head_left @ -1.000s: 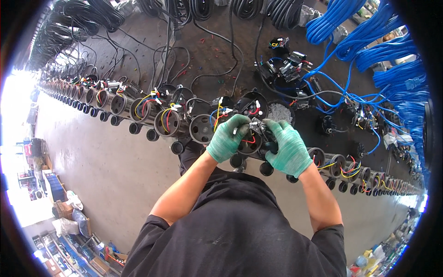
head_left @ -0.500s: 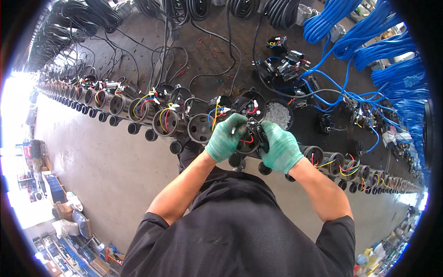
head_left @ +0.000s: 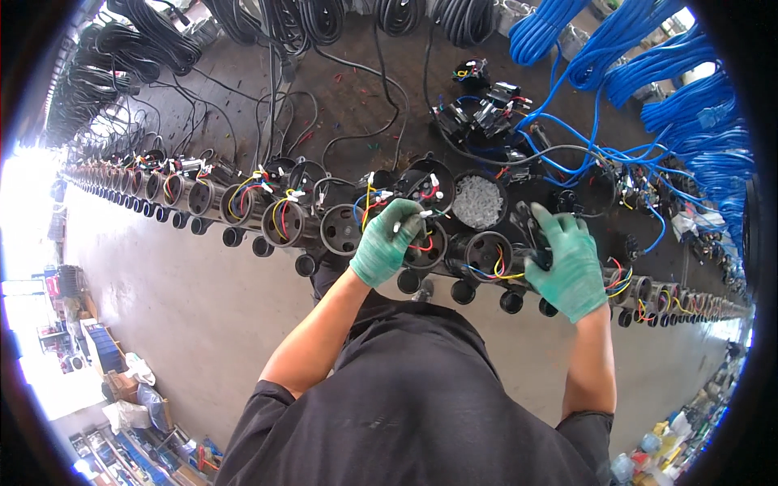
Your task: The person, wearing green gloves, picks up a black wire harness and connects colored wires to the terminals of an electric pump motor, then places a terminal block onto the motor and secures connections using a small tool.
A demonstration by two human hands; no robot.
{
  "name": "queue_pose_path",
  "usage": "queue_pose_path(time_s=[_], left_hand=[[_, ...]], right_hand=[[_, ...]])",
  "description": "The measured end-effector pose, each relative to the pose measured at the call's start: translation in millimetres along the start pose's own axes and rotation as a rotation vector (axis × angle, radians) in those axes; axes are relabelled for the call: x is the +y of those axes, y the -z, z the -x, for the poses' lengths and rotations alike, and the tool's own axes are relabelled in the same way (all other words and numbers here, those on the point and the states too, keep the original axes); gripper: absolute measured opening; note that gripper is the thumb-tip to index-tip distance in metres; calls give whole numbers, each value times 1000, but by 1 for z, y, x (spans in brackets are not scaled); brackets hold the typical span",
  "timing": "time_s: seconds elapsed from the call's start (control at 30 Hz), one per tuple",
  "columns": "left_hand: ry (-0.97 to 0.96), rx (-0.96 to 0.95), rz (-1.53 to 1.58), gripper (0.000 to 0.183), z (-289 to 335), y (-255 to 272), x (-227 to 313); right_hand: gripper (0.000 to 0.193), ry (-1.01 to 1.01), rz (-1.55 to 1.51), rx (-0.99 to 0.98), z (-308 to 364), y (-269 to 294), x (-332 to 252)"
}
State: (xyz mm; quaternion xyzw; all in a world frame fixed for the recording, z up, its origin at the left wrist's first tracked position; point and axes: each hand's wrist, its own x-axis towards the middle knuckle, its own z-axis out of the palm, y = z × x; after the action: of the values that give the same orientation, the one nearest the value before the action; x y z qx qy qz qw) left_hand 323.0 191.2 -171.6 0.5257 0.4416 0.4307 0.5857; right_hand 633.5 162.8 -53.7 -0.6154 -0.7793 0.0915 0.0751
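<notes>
My left hand [head_left: 382, 245], in a green glove, pinches thin wires with white end caps [head_left: 425, 214]. It is over the rim of an open round metal housing [head_left: 426, 249], from which a red wire comes out. My right hand [head_left: 570, 266], gloved alike, is closed around dark pliers [head_left: 528, 230], partly hidden by the palm and fingers. It hovers right of another open housing [head_left: 487, 254] with blue, yellow and red wires. Between the hands, farther back, stands a round tub [head_left: 479, 202] of small whitish translucent caps.
A long row of similar housings [head_left: 203, 202] lines the bench's near edge. Dark wired parts [head_left: 494, 113] lie on the brown bench top [head_left: 356, 97]. Coils of black cable [head_left: 320, 23] and blue cable [head_left: 620, 44] hang along the far side. A grey floor [head_left: 186, 316] lies below.
My right hand has moved right with the pliers, away from my left hand and the wires. My left hand stays at the same housing. The view has shifted slightly.
</notes>
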Motion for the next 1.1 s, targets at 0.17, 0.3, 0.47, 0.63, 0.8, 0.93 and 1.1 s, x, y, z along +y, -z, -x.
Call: queue_pose_path(time_s=[0.17,0.3,0.47,0.63,0.8,0.93,1.1], left_hand=[[-4,-2,33,17,-3,-1,0],[58,-12,67,18,-3,2,6],[127,-29,104,21,-2,5,1],[-35,-40,-104,22,-4,8,-1],[9,99,-99,22,-2,-9,11],[69,339,-150,23,-3,-26,22],[-382,440,-827,36,-12,-21,20]], right_hand=[[78,-107,113,-102,36,-44,36],[63,-93,47,14,40,-52,34],[34,42,-387,211,9,-36,-28],[31,-27,-391,116,-45,-76,-75],[14,-54,-473,148,-59,-100,-74],[7,-31,-619,233,-63,-94,-69],[7,96,-667,270,-67,-84,-68]])
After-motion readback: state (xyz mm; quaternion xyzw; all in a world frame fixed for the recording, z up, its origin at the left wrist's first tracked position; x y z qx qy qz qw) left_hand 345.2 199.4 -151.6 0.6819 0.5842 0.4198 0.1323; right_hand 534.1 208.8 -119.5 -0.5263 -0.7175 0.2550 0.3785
